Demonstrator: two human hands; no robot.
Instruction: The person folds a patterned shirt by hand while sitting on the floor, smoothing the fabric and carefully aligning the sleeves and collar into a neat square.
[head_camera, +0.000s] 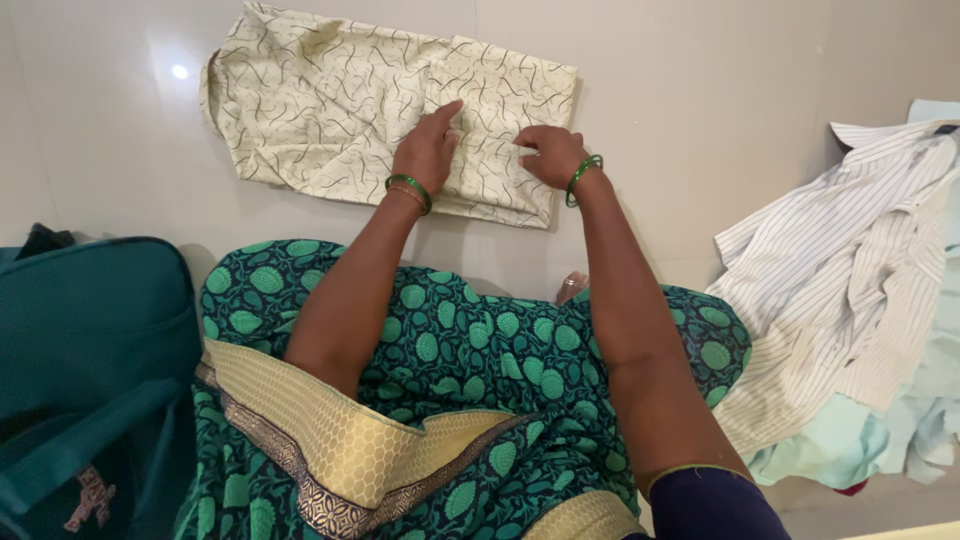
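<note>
A person seated on a pale, glossy tiled floor (700, 80) presses both hands onto a folded cream shirt (330, 100) with thin dark squiggles — the left hand (428, 148) lies open and flat on the cloth near its middle, the right hand (550, 152) rests with fingers curled on the shirt's right part. Beside the shirt to the right lies a crumpled striped white shirt (850, 270); nearer the wearer than the shirt, at left, sits a teal fabric bag (90, 350) — green bangles ring both wrists
</note>
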